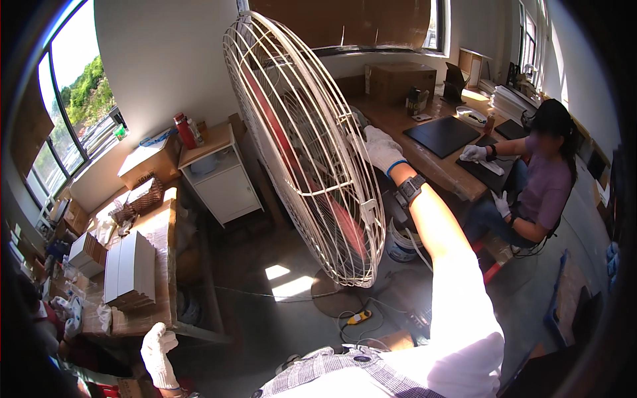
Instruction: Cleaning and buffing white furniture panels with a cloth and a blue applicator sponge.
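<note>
Hanging low at L, nr the corner of the L bench [165, 252], the L grip [159, 355] (white glove) is kept loosely half curled. The R grip [385, 149], also gloved, is set against the back of the big fan [305, 152] mid-view; fingertips are hidden, so how tightly it's closed can't be told. The fan's cream wire cage is seen nearly edge-on & tilted, w/ red blade inside. Below, a grey floor [245, 315] is crossed by cords, incl. a yellow corded item [359, 318], & lit in sunny patches. White stacks [131, 272] & a wicker basket [141, 199] are carried by the L bench. A bucket [400, 245] is placed nr the R bench [458, 182], where black boards [441, 137] are laid & a gloved co-worker [551, 162] is seated. Farther back, a red flask [184, 131] is stood on a white-fronted cabinet [229, 189]; a cardboard box [401, 81] is set on the R bench's far end. Greenery is seen thru the L window [76, 99]; the back wall's partly covered by a brown panel [365, 23].
</note>
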`<state>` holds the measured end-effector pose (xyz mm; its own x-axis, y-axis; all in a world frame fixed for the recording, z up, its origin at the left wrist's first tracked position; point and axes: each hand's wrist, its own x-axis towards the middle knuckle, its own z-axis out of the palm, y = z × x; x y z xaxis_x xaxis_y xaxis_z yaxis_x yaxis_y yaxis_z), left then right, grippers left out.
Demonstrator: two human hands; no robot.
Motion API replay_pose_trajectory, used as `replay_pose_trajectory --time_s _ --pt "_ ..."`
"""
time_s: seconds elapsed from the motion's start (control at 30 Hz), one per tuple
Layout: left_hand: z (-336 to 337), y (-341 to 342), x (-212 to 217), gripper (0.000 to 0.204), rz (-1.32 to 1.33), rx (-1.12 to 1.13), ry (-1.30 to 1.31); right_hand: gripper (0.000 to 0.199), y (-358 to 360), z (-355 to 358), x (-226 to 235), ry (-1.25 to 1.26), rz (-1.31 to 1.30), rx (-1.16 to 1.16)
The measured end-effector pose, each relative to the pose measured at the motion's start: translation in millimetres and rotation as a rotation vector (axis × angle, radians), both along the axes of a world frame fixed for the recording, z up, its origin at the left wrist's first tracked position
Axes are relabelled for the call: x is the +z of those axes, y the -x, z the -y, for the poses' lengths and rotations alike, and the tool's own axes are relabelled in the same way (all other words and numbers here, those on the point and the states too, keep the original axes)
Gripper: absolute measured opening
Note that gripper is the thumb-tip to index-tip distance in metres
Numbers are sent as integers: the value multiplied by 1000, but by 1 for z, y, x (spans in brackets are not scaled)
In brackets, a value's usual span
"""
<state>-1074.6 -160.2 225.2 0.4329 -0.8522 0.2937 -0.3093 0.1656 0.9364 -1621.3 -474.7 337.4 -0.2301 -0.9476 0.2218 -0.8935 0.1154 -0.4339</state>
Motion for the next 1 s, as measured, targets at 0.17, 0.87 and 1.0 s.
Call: replay_pose_trajectory --time_s 0.17,0.87,1.0 --pt "-10 0 -3 44 -9 18 -5 60 10 7 -1 65 -87 76" --pt "-16 20 0 38 -27 89 -106 27 32 8 4 423 -823 372" --pt "-20 25 -6 37 -74 79 -109 41 31 12 -27 318 -576 71"
